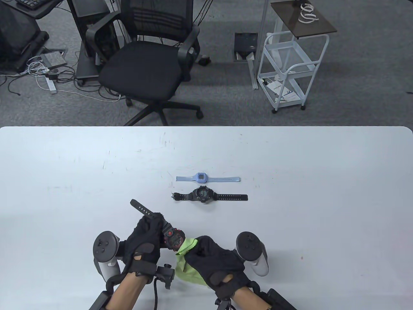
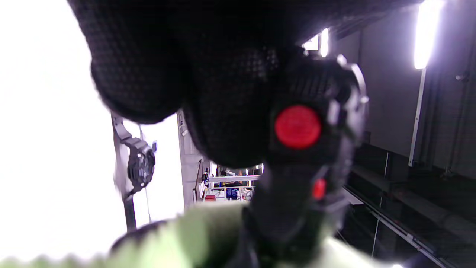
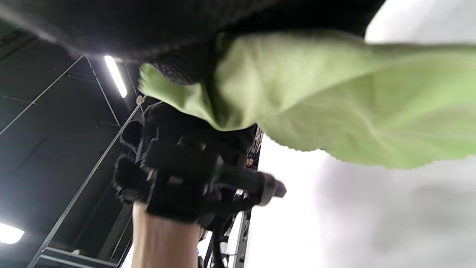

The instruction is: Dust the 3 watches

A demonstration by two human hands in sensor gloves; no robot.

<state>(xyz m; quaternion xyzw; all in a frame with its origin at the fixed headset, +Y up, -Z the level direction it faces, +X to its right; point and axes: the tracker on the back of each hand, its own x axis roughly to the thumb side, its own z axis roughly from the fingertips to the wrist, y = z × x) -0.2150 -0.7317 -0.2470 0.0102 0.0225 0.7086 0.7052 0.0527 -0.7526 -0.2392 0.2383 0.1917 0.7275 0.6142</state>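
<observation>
My left hand [image 1: 146, 234] grips a black watch with red accents [image 1: 172, 239] just above the table near the front edge; its strap sticks out up-left. In the left wrist view the watch's red button [image 2: 297, 126] shows under my gloved fingers [image 2: 156, 67]. My right hand [image 1: 214, 258] holds a green cloth [image 1: 187, 258] bunched against the watch's right side; the cloth [image 3: 334, 104] hangs from that hand in the right wrist view. A light blue watch [image 1: 201, 178] and a black watch [image 1: 203, 195] lie flat, side by side, at the table's middle.
The white table [image 1: 322, 193] spreads wide on both sides of the watches. Beyond its far edge stand a black office chair [image 1: 145, 64] and a white wire cart [image 1: 287, 71] on grey carpet.
</observation>
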